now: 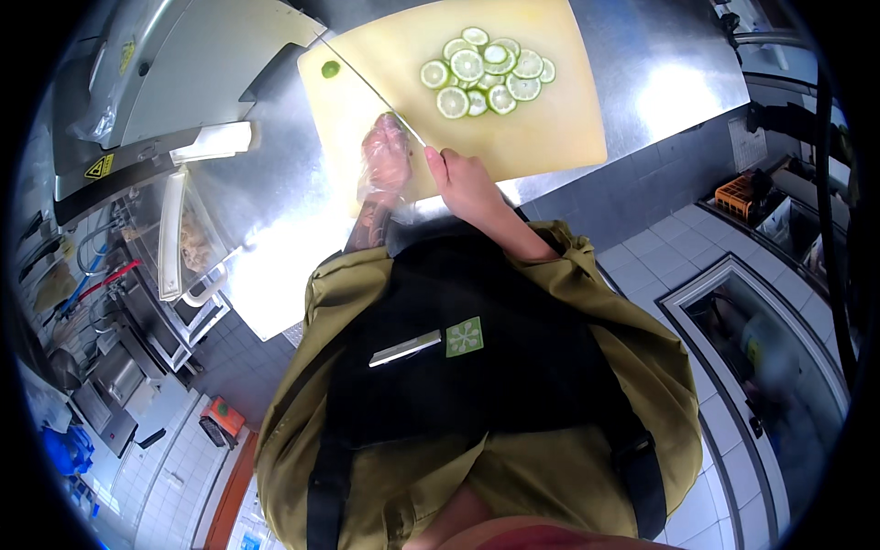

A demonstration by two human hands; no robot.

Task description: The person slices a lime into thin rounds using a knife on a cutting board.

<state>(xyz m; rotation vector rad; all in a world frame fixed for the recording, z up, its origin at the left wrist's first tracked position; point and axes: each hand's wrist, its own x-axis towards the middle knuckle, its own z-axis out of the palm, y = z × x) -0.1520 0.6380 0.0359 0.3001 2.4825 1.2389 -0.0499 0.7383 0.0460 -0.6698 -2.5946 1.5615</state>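
A kitchen knife [361, 77] is held by its handle in my right hand [469, 182], its thin blade slanting up and left over the pale cutting board [385, 41]. My left hand [386, 155], in a clear plastic glove, rests on the board with curled fingers close against the blade. A trace of green at its fingertips looks like a lime, mostly hidden by the hand. One small green lime end [331, 69] lies on the board left of the blade. Many thin lime slices [474, 69] are heaped loosely on the board to the right.
The board sits on a stainless steel table [660, 41]. A metal machine with a warning sticker [199, 62] stands at the left. Below it is a clear lidded container [189, 240] with food inside. A person [773, 350] shows blurred behind the glass door [687, 302] at right.
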